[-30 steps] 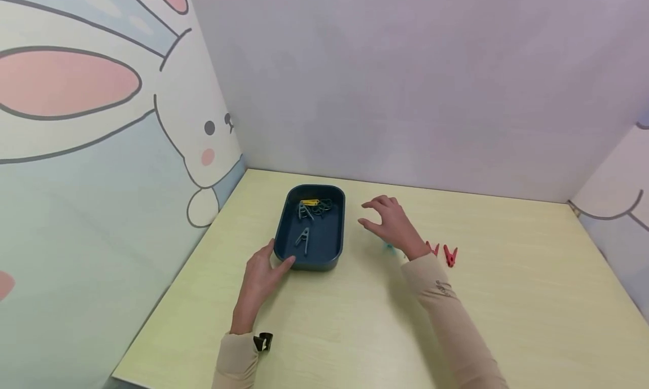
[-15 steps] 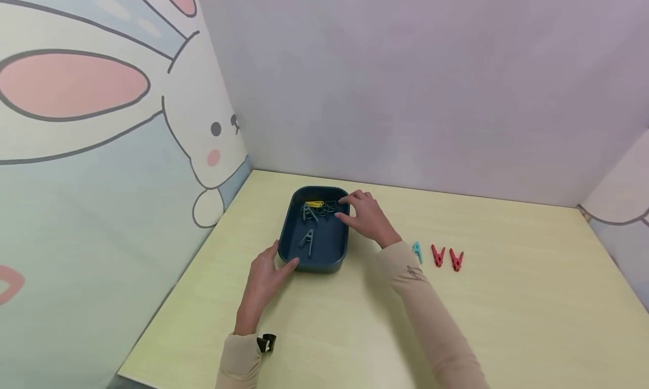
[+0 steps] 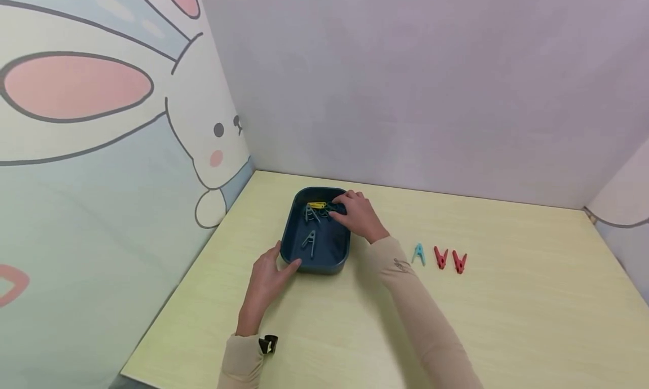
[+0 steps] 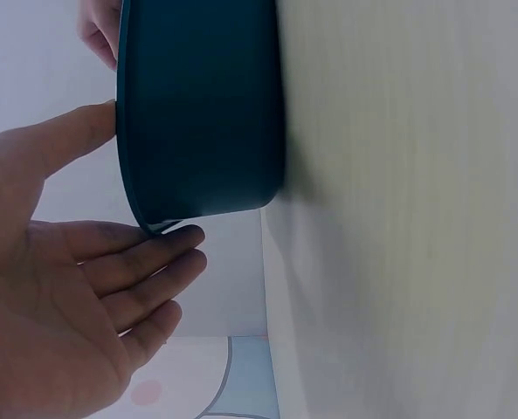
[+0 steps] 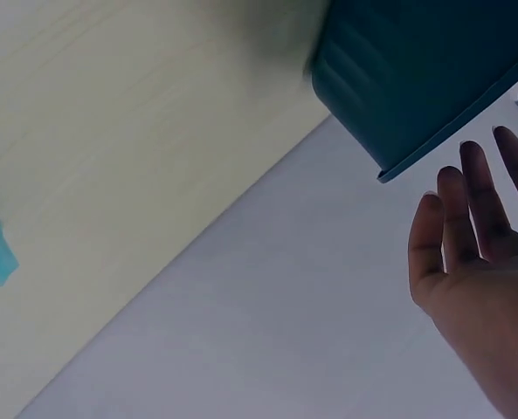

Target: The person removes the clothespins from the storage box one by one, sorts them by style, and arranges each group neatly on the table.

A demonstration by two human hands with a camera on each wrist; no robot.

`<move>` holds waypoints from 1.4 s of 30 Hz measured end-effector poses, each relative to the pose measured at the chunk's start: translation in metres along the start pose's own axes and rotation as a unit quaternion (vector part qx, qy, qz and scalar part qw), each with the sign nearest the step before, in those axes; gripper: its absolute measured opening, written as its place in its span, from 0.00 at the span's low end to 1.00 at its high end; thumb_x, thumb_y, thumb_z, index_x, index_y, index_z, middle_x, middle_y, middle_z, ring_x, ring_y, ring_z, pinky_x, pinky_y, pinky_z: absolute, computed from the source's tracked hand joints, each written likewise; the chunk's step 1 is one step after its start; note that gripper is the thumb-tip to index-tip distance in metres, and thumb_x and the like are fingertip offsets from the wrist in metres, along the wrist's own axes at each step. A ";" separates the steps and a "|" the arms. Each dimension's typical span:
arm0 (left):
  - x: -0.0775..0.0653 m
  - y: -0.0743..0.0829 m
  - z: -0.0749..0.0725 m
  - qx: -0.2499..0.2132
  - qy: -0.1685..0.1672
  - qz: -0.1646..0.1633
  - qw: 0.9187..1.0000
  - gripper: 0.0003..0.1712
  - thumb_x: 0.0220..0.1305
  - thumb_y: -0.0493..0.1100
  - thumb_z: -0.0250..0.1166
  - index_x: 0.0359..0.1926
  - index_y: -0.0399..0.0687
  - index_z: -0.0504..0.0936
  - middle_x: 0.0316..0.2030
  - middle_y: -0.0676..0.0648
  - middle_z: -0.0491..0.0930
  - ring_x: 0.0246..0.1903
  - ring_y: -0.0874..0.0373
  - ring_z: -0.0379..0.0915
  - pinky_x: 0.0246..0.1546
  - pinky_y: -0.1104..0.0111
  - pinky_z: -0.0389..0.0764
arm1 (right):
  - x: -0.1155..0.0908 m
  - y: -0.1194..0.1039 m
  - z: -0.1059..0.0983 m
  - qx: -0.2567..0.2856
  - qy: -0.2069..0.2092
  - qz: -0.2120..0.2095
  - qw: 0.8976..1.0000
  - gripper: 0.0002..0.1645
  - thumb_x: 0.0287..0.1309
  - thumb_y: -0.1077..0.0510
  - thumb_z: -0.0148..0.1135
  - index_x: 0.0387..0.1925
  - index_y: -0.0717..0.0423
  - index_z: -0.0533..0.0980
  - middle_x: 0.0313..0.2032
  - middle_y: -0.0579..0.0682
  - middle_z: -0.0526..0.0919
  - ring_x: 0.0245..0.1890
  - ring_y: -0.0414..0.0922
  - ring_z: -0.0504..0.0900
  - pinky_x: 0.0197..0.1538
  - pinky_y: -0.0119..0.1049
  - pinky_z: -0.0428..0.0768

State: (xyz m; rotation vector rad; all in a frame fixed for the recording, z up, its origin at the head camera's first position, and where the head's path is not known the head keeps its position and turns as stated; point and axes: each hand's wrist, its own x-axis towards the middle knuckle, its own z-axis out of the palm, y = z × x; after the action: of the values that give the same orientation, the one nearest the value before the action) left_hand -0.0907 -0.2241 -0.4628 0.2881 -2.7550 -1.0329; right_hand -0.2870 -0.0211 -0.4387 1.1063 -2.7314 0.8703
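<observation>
Dark blue, rounded and rectangular, a deep bin (image 3: 332,243) is standing on the pale yellow tabletop (image 3: 507,299), left of the table's middle. Inside, one grey-blue A-shaped spring clip (image 3: 310,242) is lying toward the near end; another grey-blue clip (image 3: 310,212), a yellow clip (image 3: 316,205) and some dark green looped pieces (image 3: 325,212) are lying close together at the far end. The right hand (image 3: 358,216) is reaching over the bin's right rim, thumb and fingers arching slightly apart beside the dark pieces; whether they are touching any is impossible to tell, as the hand is covering that corner. The left hand (image 3: 266,274) is spanning the near left corner in a wide spread, thumb on the rim, fingers extending along the outside. Right of the bin, a light blue clip (image 3: 418,254) and two red clips (image 3: 440,257) are lying in a row. In the right wrist view, the light blue clip is being cut off by the edge, and the right thumb is out of sight.
</observation>
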 end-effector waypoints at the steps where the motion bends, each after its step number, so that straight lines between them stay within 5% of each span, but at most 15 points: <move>1: 0.000 0.000 0.000 0.000 0.000 0.000 1.000 0.44 0.71 0.51 0.69 0.72 0.21 0.64 0.68 0.26 0.69 0.68 0.32 0.65 0.66 0.43 0.69 | 0.001 -0.001 0.001 -0.002 -0.002 0.001 1.000 0.24 0.70 0.49 0.67 0.59 0.60 0.82 0.56 0.60 0.78 0.57 0.60 0.73 0.59 0.60 0.73; 33: -0.008 -0.001 0.004 0.003 0.020 0.020 1.000 0.42 0.70 0.50 0.70 0.70 0.22 0.67 0.65 0.26 0.72 0.66 0.33 0.69 0.64 0.43 0.72 | 0.031 -0.014 0.026 -0.055 -0.044 0.033 0.997 0.22 0.73 0.51 0.63 0.59 0.61 0.81 0.56 0.61 0.79 0.63 0.62 0.73 0.65 0.55 0.73; 42: -0.010 0.000 0.007 -0.001 0.015 0.021 1.000 0.43 0.69 0.50 0.70 0.70 0.22 0.67 0.65 0.27 0.72 0.66 0.33 0.69 0.63 0.43 0.72 | 0.033 -0.007 0.033 -0.026 -0.056 0.054 0.997 0.24 0.73 0.51 0.63 0.63 0.61 0.78 0.60 0.63 0.77 0.65 0.64 0.70 0.63 0.57 0.75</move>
State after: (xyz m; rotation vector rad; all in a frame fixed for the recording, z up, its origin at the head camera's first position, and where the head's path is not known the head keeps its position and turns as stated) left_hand -0.0830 -0.2170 -0.4687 0.2409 -2.7212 -1.0138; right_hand -0.3023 -0.0633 -0.4537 1.0377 -2.9108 0.7667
